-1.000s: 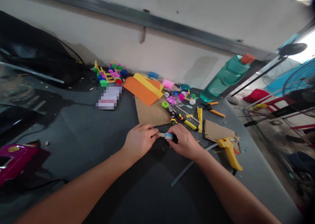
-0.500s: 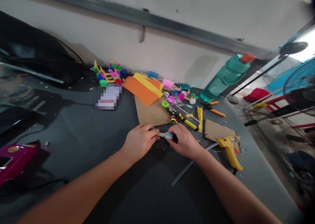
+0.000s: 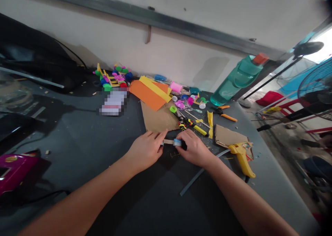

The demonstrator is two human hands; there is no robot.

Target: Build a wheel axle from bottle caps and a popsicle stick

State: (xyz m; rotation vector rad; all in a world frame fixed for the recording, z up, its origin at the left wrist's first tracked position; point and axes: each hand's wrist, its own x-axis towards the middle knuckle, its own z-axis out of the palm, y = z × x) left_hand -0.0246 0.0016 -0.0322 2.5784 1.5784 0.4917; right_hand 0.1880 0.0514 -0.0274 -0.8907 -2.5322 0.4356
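Note:
Between my hands, just above the dark tabletop, spans a short flat wooden stick (image 3: 169,141). A light-blue piece (image 3: 177,142) is at its right end, and my right hand (image 3: 193,146) pinches it there with thumb and fingers. My left hand (image 3: 147,149) grips the other end, its index finger raised off the stick. A bit of bluish material shows beside the left fingertips, mostly covered. Behind my hands lies a cardboard sheet (image 3: 155,120), close to black-and-yellow pliers (image 3: 182,123) and a yellow-and-black cutter (image 3: 200,130).
A yellow glue gun (image 3: 242,158) rests on the right with a grey strip (image 3: 193,182) before it. Orange paper (image 3: 145,94), a smaller cardboard piece (image 3: 228,136), orange-handled pliers (image 3: 228,117) and a teal bottle (image 3: 234,82) lie farther back. A magenta device (image 3: 17,172) is at left.
My left index finger has lifted from the stick and the left fingers have shifted slightly left, baring a bluish bit. My right hand keeps its pinch.

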